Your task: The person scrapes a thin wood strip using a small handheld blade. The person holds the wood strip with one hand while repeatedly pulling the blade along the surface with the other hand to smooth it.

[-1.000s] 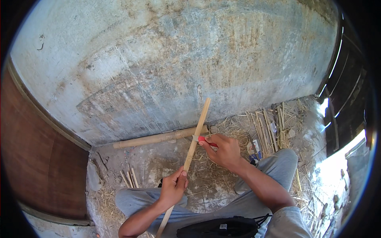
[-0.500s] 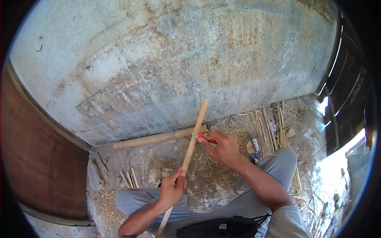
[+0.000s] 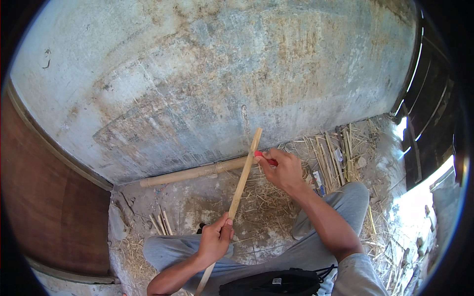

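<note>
A long, flat bamboo strip (image 3: 242, 185) slants up and away from my lap toward the wall. My left hand (image 3: 215, 238) is closed around its lower part, thumb on top, and the tail passes under the hand over my leg. Near the strip's far end, my right hand (image 3: 285, 170) grips a red-handled knife (image 3: 267, 159). The front of the knife meets the strip's right edge; its blade is hardly visible from here.
A bamboo pole (image 3: 192, 175) lies along the base of the stained wall (image 3: 237, 84). Thin split sticks (image 3: 330, 158) and shavings (image 3: 261, 202) litter the floor at right. More short sticks (image 3: 161, 224) lie by my left knee. A black pouch (image 3: 271, 283) rests at my waist.
My right hand and the knife have slid up along the strip, toward its far end. The strip's tip has shifted slightly right and down; my left hand keeps its grip, slightly lower.
</note>
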Demonstrator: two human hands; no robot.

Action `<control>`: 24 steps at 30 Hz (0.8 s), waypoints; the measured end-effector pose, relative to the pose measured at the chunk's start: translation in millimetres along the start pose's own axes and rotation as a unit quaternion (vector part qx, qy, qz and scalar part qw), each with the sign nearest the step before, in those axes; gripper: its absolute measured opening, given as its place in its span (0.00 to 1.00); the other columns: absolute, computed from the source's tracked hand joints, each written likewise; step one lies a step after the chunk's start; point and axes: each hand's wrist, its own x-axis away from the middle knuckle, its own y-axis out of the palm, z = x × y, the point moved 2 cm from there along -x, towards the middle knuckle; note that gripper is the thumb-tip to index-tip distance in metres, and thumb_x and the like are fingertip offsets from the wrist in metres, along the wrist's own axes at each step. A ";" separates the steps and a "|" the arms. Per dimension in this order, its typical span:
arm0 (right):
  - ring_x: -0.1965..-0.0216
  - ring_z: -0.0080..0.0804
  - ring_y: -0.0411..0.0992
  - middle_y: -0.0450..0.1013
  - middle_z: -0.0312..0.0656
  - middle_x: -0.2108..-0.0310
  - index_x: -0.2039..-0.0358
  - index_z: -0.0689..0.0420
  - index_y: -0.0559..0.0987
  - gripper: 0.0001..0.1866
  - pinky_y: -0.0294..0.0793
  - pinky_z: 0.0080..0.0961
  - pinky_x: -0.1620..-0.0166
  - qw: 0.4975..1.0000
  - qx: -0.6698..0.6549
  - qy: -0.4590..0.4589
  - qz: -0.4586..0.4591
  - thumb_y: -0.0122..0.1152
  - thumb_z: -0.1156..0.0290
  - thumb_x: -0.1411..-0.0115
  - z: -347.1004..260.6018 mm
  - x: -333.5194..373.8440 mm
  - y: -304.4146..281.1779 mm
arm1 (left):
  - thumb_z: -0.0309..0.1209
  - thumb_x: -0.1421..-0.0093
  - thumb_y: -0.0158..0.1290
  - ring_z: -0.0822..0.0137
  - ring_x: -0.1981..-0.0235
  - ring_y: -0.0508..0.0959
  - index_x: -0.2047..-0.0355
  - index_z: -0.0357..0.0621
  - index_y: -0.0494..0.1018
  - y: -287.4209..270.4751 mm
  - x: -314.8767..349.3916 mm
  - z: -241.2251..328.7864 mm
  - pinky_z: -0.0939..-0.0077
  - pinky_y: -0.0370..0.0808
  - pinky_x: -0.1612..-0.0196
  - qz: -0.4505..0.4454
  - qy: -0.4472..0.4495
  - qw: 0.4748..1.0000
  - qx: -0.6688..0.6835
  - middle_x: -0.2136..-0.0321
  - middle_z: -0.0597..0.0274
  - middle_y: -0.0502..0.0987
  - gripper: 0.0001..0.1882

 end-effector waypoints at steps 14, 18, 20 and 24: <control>0.73 0.52 0.79 0.79 0.45 0.77 0.71 0.54 0.81 0.16 0.75 0.45 0.71 0.995 0.073 0.067 -0.026 0.67 0.54 0.40 29.0 -16.1 4.0 | 0.33 0.25 0.44 0.82 0.81 0.66 0.53 0.38 0.75 2.3 -0.6 -17.8 0.81 0.64 0.77 0.005 0.013 0.998 -0.058 0.83 0.72 0.68 0.13; 0.73 0.52 0.79 0.79 0.47 0.77 0.72 0.55 0.80 0.17 0.76 0.46 0.69 0.985 0.090 0.143 -0.022 0.66 0.53 0.39 73.0 -20.0 -2.8 | 0.34 0.25 0.45 0.82 0.80 0.65 0.53 0.37 0.75 6.3 6.6 -16.3 0.81 0.64 0.77 -0.026 0.009 0.998 -0.049 0.82 0.72 0.68 0.14; 0.74 0.51 0.79 0.78 0.47 0.78 0.72 0.56 0.80 0.17 0.76 0.46 0.69 0.975 0.089 0.202 0.016 0.66 0.54 0.39 76.4 -31.2 -9.0 | 0.35 0.25 0.45 0.82 0.80 0.65 0.53 0.37 0.76 7.1 7.9 -20.9 0.81 0.64 0.77 -0.012 0.026 0.998 -0.056 0.82 0.72 0.68 0.14; 0.77 0.49 0.76 0.76 0.46 0.81 0.73 0.58 0.78 0.18 0.74 0.42 0.71 0.982 0.012 0.184 0.048 0.67 0.55 0.39 51.7 -36.3 -16.2 | 0.32 0.27 0.49 0.80 0.81 0.67 0.49 0.37 0.76 -8.3 -7.3 -24.5 0.77 0.66 0.77 0.030 0.046 0.998 -0.040 0.83 0.70 0.68 0.14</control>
